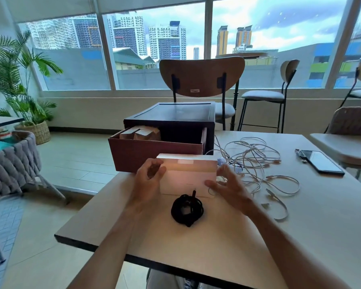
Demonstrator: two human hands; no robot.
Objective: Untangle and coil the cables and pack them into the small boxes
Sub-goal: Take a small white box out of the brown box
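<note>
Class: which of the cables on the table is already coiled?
The black cable, wound into a tight bundle before the white box; the white cables to its right lie loose and tangled.

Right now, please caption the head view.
Left hand and right hand flank a white box behind a coiled black cable.

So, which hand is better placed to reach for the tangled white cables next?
Probably the right. The right hand is at the right end of the white box, and the tangled white cables lie just beyond it on that side. The left hand would have to cross the box.
</note>
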